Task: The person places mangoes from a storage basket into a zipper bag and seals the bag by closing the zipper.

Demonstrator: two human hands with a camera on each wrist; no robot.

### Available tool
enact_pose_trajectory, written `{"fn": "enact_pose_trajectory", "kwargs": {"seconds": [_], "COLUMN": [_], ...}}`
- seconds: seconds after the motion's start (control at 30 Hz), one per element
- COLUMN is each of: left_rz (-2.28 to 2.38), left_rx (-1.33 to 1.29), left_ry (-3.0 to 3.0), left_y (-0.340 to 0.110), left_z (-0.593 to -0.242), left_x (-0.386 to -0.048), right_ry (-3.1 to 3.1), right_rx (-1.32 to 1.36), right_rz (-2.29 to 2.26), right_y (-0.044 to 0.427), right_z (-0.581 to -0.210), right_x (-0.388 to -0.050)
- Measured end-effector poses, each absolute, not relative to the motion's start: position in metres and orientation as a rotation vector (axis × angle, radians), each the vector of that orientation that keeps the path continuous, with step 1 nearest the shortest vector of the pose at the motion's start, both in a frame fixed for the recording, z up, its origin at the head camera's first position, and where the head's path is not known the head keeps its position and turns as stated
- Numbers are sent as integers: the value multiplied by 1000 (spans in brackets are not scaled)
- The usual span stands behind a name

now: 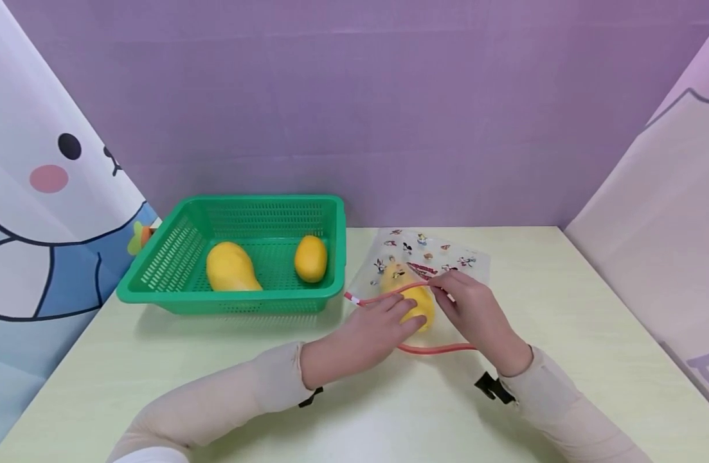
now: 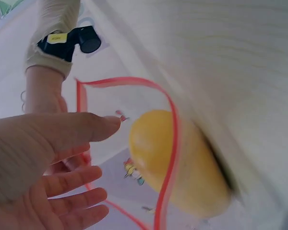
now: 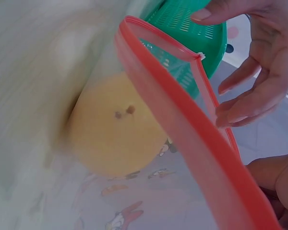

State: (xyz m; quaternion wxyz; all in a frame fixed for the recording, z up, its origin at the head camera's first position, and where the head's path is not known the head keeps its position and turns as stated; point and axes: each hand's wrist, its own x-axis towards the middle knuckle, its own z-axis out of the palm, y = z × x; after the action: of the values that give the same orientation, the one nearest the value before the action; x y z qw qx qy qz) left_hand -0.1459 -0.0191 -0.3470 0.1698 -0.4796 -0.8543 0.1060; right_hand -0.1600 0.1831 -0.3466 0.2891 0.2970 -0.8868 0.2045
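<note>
I have the right hand [image 1: 472, 312] pinching the red rim [image 1: 435, 351] of the bag [image 1: 472, 260], seemingly keeping it gaping around 1 mango [image 1: 423, 304], the left hand [image 1: 366, 334] extended, gripping nothing.

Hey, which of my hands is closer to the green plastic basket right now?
Left. Your left hand is just off the near right corner of the green plastic basket; your right hand is farther right, pinching the red-edged clear bag.
</note>
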Motion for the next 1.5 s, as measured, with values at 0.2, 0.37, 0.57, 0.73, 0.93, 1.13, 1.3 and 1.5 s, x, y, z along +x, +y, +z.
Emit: {"fn": "enact_pose_trajectory", "kwargs": {"seconds": [0.2,0.37,0.57,0.73,0.93,1.13,1.3,1.5], "left_rz": [186,62,-49,-82,-162,-181,-166,-174], "left_rx": [-1399,-1455,-1444,-1408,-1364,-1254,-1157,-1074], "left_ry": [-2517,-2508,-2511,-2487,-2451,-2489,-2524,-2558], "left_y": [-29,-40,-51,-58,-70,-82,-93,-104], "left_z": [-340,-338,-331,-325,-318,-312,-312,-311], "left_x": [-146,-148,-149,-150,-158,-167,-171,-178], "right_ry": [-2378,-2385,-2391,-2402,-2390,-2350,-2353,-2363], "right_rx": [798,796,800,794,801,825,831,819], "right_rz": [553,551,553,552,549,555,560,551], "right_y": [182,182,181,180,181,181,180,180], "right_z": [-347,-346,-345,-344,-344,-345,-347,-347], "right_x": [-160,-159,-158,-157,-157,-158,-157,-156]}}
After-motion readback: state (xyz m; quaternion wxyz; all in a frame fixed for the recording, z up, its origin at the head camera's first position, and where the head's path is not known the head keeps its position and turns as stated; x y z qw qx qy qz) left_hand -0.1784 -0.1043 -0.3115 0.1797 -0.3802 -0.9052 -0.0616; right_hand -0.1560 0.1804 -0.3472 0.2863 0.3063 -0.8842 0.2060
